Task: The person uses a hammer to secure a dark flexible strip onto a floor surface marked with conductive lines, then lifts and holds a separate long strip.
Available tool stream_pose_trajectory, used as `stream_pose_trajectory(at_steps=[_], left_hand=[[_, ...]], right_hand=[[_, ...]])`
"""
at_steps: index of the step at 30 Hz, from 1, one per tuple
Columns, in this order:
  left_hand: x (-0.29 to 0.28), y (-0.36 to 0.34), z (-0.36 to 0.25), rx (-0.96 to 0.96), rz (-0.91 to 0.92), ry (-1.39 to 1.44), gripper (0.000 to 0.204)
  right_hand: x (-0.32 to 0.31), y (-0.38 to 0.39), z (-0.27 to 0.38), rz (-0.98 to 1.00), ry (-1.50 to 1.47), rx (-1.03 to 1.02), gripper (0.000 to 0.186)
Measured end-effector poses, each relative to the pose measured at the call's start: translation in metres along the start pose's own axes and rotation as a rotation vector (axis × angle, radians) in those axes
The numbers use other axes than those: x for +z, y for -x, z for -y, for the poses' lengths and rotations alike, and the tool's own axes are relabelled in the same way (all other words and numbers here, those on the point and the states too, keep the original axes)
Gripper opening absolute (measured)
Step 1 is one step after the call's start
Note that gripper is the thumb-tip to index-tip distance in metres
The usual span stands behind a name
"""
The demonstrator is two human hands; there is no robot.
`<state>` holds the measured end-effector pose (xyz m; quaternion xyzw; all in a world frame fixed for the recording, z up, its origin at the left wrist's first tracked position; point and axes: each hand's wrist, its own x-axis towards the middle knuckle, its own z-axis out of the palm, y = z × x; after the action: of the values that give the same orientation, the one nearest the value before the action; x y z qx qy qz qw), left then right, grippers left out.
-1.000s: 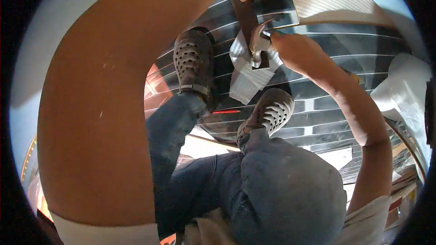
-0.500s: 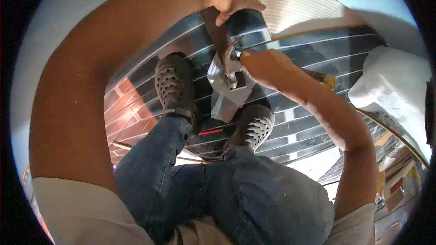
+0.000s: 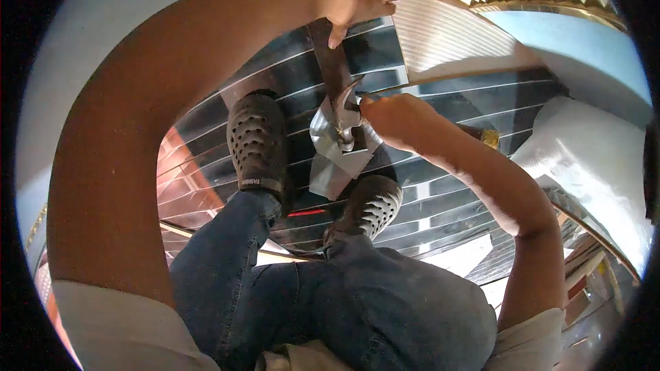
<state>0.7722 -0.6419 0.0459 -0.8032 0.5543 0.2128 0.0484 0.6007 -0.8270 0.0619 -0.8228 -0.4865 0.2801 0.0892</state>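
A claw hammer (image 3: 342,111) is in my right hand (image 3: 395,120), whose fingers are closed round its handle. Its head lies over the lower part of a long dark strip (image 3: 326,51), claw end pointing away from me. At the strip's far end, my left hand (image 3: 359,3) is closed over it, thumb along its face and fingers curled at the far side. Beneath the strip's near end sits a crumpled silvery-grey sheet (image 3: 331,175), partly between my two shoes. Most of the hammer's handle is hidden by my right hand.
Dark perforated shoes (image 3: 256,141) stand on the dark striped floor (image 3: 440,113). A short red stick (image 3: 306,213) lies between them. Corrugated panels (image 3: 450,38) stand at the far side, and a white plastic-wrapped bundle (image 3: 584,151) lies at right. Wood scraps (image 3: 584,278) fill the lower right.
The whole view has shifted slightly, so floor things appear lower. My left hand's fingers have drawn closer together at the strip. The hammer stays over the strip's near part.
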Motion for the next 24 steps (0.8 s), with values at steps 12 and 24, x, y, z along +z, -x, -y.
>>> stream_pose_trajectory(at_steps=[12,24], left_hand=[[-0.01,-0.03,-0.012,-0.063,0.431,-0.411,0.155],[-0.064,0.005,-0.017,-0.025,0.349,-0.166,0.119]], right_hand=[[-0.006,0.003,0.006,0.0,0.079,-0.076,0.01],[-0.007,0.003,-0.003,0.066,-0.006,-0.001,0.015]])
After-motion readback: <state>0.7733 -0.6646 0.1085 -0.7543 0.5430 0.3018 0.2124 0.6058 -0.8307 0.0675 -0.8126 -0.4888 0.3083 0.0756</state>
